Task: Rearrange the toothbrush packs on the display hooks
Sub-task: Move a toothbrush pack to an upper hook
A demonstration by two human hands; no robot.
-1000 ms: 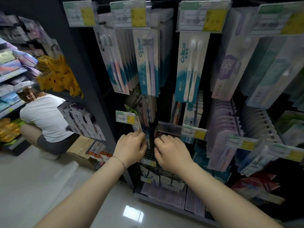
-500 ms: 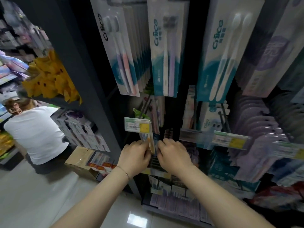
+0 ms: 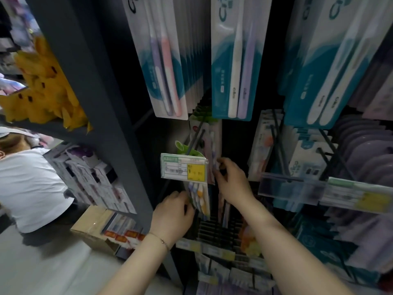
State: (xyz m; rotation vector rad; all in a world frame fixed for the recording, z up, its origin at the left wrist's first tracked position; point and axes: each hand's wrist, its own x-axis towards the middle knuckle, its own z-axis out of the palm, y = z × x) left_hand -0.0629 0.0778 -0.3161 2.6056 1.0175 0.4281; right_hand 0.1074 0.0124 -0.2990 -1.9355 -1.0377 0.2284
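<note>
Got both hands on the same hook (image 3: 196,141), dead centre of the frame. Gripping the bottom end of the small toothbrush packs (image 3: 198,199) with the left hand (image 3: 172,216), fingers curled round the lower edge just below the price tag (image 3: 184,172). Pinching the upper part of what looks like the same bunch with the right hand (image 3: 231,184), thumb and fingertips closed on the card edge just right of that tag, close to the rod. Can't tell the number of packs in that pinch, too blurry.

Reads like the middle of the job: sliding packs along the hook, either off or back on, hard to call. Plenty of big twin-brush packs (image 3: 234,60) hanging in tidy rows across the top of the frame, plus purple packs (image 3: 365,158) lined up at the right, so probably just sorting this one little row.

Next move, guessing here: needs keeping the card hole lined up with the rod, working behind the tag or flipping it up out of the way, and holding the bottom end steady to avoid swinging into the neighbours. Worth minding the clear tag holder (image 3: 291,188) sticking out just right of the right wrist, easy to snag on.

Also spotted a person in a white shirt (image 3: 27,188) low at the left edge, near a cardboard box (image 3: 95,228), well apart from all this.
</note>
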